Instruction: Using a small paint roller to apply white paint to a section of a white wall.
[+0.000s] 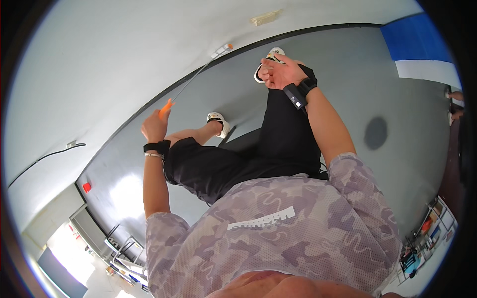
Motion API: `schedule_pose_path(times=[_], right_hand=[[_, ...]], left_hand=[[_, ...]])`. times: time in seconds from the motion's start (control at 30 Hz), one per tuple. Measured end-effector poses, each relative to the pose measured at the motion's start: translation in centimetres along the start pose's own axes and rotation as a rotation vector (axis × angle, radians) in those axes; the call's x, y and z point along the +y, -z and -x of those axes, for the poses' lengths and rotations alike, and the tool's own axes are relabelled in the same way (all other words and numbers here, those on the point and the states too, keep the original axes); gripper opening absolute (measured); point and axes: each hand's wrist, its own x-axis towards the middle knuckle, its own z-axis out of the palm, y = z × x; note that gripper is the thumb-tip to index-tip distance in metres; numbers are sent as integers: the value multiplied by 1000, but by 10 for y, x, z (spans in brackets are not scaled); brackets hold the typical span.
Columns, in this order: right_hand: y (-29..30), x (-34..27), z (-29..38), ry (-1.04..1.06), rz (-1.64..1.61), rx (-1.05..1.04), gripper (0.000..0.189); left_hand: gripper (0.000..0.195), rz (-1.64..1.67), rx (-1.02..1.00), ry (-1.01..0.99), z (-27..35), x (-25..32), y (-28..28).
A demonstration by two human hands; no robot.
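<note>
A small paint roller with an orange handle (166,108) is gripped in my left hand (154,126). Its thin metal rod (192,79) reaches up to a white roller head (221,50) with an orange end, which lies against the white wall (141,48) just above the dark baseboard (287,36). My right hand (282,72) holds nothing; its fingers are loosely curled and apart, over my right knee. A black strap with a small black device (294,95) sits on that wrist.
A white wall socket (72,143) with a black cable (56,154) is at left. A red object (87,187) lies near the wall's foot. A white metal frame (128,253) stands lower left, a loaded shelf (434,227) lower right. Another person's feet (455,96) show at far right.
</note>
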Motion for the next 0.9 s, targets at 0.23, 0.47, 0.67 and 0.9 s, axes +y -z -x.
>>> schedule_pose_path(times=[0.23, 0.47, 0.67, 0.9], right_hand=[[4, 3, -12, -42, 14, 49, 34], [0, 5, -9, -18, 97, 113, 38], [-3, 7, -1, 27, 143, 108, 39], [-3, 10, -8, 14, 156, 126, 42]], left_hand=[[31, 237, 19, -127, 6, 69, 0], [33, 628, -584, -260, 0, 108, 4], [34, 398, -376, -301, -4, 116, -31], [37, 387, -307, -260, -12, 133, -67]])
